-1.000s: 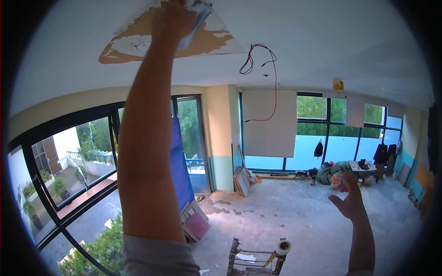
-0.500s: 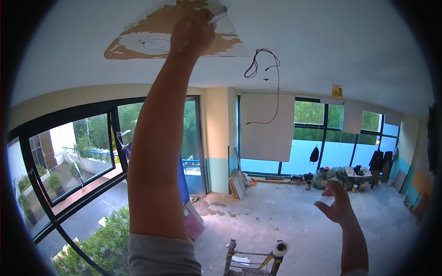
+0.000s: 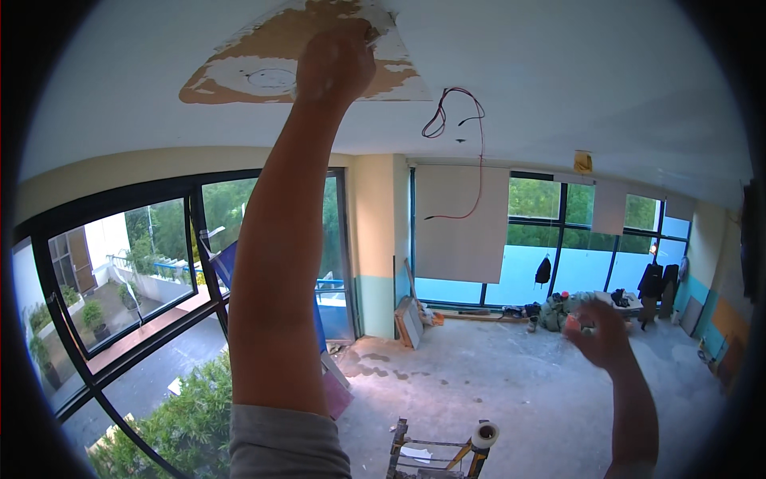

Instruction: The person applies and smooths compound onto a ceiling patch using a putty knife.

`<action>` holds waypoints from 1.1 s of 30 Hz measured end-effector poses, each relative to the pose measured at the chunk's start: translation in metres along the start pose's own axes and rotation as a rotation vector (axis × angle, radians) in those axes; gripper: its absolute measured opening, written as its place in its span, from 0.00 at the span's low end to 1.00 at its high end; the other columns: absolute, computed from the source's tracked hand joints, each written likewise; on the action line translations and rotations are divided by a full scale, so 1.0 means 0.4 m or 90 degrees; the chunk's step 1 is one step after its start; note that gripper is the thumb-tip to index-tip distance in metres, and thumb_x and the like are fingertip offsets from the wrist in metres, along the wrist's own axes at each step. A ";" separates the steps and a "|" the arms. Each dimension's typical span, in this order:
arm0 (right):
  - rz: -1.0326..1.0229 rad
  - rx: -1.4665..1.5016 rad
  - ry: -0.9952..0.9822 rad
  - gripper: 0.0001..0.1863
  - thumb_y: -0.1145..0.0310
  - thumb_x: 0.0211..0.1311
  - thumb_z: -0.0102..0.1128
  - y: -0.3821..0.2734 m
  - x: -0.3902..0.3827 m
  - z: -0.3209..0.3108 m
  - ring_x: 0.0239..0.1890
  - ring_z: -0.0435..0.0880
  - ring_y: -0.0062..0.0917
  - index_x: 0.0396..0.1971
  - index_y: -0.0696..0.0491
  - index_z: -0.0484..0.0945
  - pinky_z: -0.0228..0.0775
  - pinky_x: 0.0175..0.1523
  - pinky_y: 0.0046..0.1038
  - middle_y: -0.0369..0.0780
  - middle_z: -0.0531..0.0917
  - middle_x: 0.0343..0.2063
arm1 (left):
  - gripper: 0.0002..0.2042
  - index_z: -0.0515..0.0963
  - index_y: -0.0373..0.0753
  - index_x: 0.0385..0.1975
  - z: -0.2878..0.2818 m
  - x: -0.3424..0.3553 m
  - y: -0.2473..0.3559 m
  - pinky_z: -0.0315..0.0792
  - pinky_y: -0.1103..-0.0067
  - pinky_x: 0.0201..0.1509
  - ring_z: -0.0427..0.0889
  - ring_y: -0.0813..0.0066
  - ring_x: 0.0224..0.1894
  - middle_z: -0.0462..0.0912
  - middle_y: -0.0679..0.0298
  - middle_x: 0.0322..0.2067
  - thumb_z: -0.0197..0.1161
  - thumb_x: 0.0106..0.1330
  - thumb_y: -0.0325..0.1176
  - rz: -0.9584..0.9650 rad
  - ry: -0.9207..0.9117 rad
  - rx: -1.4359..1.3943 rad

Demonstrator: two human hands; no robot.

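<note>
My left hand [image 3: 335, 64] is raised to the ceiling, closed around a thin pale flat tool [image 3: 373, 36]. Most of that tool is hidden by the fingers, so its exact kind cannot be made out. Around the hand lies a ceiling patch [image 3: 239, 65], brown where the surface is bare and white elsewhere, with a circle drawn on it. Lower down at the right, my right hand [image 3: 600, 335] hangs in mid-air, somewhat blurred. Its fingers are curved and apart from the thumb, and no object shows in it.
Below me stands a stepladder top [image 3: 435, 451] with a roll [image 3: 485, 433] on its right side. Red and black wires [image 3: 481, 160] dangle from the ceiling. Windows [image 3: 120, 271] line the left. Bags [image 3: 558, 310] and a table [image 3: 630, 303] are at the far wall.
My left hand has turned slightly at the same patch, and less of the tool shows. My right hand has shifted a little right, its fingers more curled.
</note>
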State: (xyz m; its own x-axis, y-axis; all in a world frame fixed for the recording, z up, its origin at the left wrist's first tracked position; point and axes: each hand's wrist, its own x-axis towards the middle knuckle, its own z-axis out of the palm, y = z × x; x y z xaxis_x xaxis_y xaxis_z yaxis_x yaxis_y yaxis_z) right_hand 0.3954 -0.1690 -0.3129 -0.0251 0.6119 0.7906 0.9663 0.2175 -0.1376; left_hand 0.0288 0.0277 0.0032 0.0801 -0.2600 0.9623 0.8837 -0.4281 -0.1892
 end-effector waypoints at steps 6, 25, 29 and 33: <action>-0.164 -0.018 0.206 0.26 0.60 0.51 0.69 -0.202 0.290 -0.021 0.43 0.81 0.38 0.47 0.58 0.72 0.71 0.51 0.38 0.46 0.81 0.39 | 0.22 0.72 0.38 0.46 -0.036 -0.158 0.200 0.75 0.65 0.46 0.82 0.53 0.41 0.82 0.50 0.35 0.64 0.53 0.43 0.125 -0.354 -0.259; 0.171 0.094 -0.119 0.13 0.64 0.53 0.61 0.013 -0.081 0.235 0.29 0.78 0.49 0.26 0.60 0.74 0.68 0.35 0.42 0.52 0.78 0.23 | 0.20 0.77 0.34 0.41 0.109 0.046 0.103 0.73 0.69 0.51 0.81 0.56 0.46 0.82 0.49 0.39 0.60 0.60 0.47 -0.198 0.035 -0.230; 0.296 0.090 -0.128 0.16 0.61 0.50 0.63 0.103 -0.313 0.315 0.31 0.79 0.50 0.24 0.60 0.74 0.70 0.36 0.40 0.53 0.79 0.24 | 0.17 0.78 0.36 0.39 0.191 0.074 0.078 0.75 0.68 0.49 0.81 0.55 0.44 0.82 0.49 0.38 0.56 0.62 0.44 -0.157 0.035 -0.061; 0.408 0.027 -0.146 0.18 0.59 0.47 0.65 0.188 -0.581 0.364 0.31 0.79 0.51 0.24 0.61 0.75 0.71 0.35 0.42 0.54 0.79 0.23 | 0.15 0.78 0.36 0.36 0.154 0.067 0.122 0.76 0.68 0.45 0.83 0.55 0.40 0.83 0.50 0.35 0.55 0.62 0.42 -0.182 0.076 -0.167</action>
State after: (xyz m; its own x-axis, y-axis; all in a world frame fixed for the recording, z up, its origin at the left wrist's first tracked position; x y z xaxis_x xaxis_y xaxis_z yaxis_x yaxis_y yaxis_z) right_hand 0.4365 -0.1841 -0.5937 0.4904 0.7746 0.3993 0.7977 -0.2146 -0.5635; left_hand 0.1025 0.0530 0.0319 -0.2194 -0.1897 0.9570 0.7133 -0.7004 0.0247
